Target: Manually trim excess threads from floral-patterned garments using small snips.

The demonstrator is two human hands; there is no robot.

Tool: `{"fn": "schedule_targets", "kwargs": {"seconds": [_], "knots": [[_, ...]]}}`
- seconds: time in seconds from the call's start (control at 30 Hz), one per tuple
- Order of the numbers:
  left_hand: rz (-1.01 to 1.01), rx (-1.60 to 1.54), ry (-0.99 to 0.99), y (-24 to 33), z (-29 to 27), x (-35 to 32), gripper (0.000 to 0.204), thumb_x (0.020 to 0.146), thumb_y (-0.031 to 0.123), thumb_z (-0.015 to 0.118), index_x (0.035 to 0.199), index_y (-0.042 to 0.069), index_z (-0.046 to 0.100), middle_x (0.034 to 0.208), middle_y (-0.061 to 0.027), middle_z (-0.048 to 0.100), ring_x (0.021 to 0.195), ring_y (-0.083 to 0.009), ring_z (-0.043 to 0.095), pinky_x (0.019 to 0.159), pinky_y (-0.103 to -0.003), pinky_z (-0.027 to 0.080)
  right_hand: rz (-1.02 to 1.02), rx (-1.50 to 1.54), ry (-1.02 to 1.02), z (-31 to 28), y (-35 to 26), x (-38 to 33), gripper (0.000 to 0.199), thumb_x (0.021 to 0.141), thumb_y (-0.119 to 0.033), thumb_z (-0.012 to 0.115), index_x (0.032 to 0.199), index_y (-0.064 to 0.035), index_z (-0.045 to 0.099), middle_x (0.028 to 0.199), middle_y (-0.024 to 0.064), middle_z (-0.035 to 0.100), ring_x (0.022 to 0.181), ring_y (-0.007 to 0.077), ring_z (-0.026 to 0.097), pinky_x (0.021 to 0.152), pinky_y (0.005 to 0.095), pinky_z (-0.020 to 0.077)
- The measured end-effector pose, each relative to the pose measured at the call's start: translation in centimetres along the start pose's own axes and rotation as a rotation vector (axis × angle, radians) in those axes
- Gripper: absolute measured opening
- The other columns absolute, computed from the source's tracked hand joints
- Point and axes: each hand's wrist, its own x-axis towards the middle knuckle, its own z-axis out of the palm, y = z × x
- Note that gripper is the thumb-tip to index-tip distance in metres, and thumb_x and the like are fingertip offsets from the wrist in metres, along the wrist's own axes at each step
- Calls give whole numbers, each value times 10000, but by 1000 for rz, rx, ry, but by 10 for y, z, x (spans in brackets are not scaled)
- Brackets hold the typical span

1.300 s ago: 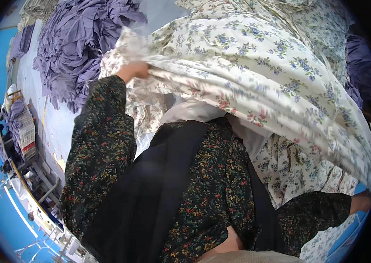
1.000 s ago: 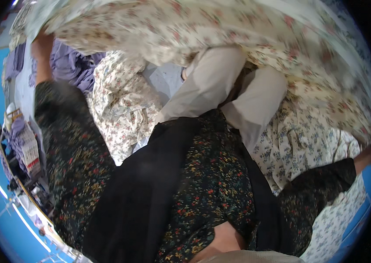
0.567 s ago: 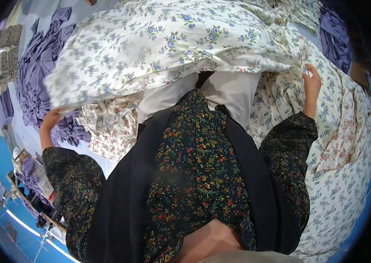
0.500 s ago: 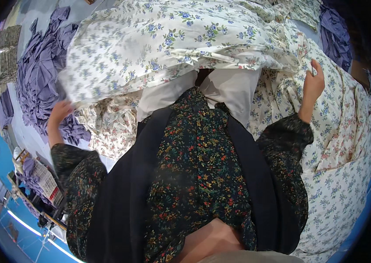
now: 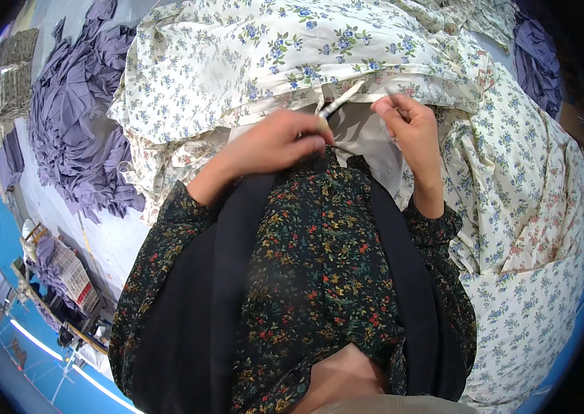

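Note:
White cloth printed with blue flowers is heaped in folds across my lap and the surface before me. My left hand is over my waist, slightly blurred, its fingers curled around the near end of a narrow pale strip with a dark section; its exact kind is unclear. That strip slants up toward the cloth's near edge. Just right of it, my right hand is raised with thumb and fingertips pinched together. Whatever sits in that pinch is too small to make out. White fabric covers my legs beneath both hands.
Crumpled purple cloth lies at the left, with a folded grey stack beyond it. More purple cloth is at the far right. Flowered cloth spreads down my right side. A loaded rack stands lower left.
Both hands have come inward from wide apart to close together over my lap. My left hand has left the cloth's left edge, and the spread cloth has settled. The pale strip now shows.

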Motion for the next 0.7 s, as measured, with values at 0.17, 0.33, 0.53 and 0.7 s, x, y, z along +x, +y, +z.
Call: {"fn": "schedule_targets", "kwargs": {"seconds": [0.17, 0.33, 0.53, 0.7], "knots": [[-60, -6, 395, 8, 16, -6, 112, 912, 94, 596, 944, 12, 666, 736, -36, 638, 657, -96, 567, 604, -260, 455, -57, 218, 76, 49, -10, 18, 206, 894, -187, 643, 938, 9, 693, 607, -40, 528, 562, 21, 438, 508, 200, 338], [-456, -307, 434, -16, 10, -7, 281, 960, 261, 581, 878, 0, 645, 678, -1, 597, 544, -52, 493, 468, -196, 357, 63, 202, -118, 61, 7, 33, 188, 860, -195, 672, 862, -7, 665, 601, -63, 504, 520, 19, 397, 477, 194, 283], [-356, -1164, 551, -26, 30, 14, 251, 957, 271, 598, 865, 37, 607, 761, -23, 633, 518, -54, 490, 412, -174, 338, 127, 488, -203, 58, -16, 6, 103, 854, -126, 659, 829, -28, 638, 606, -83, 461, 529, 0, 356, 468, 193, 242], [-308, -1072, 666, -24, 33, 23, 193, 921, 210, 653, 915, 18, 642, 738, -12, 617, 509, -51, 447, 428, -181, 317, -197, 115, 166, 70, -33, 10, 107, 869, -95, 641, 891, 8, 656, 642, -51, 528, 581, 20, 445, 517, 199, 356]]}}
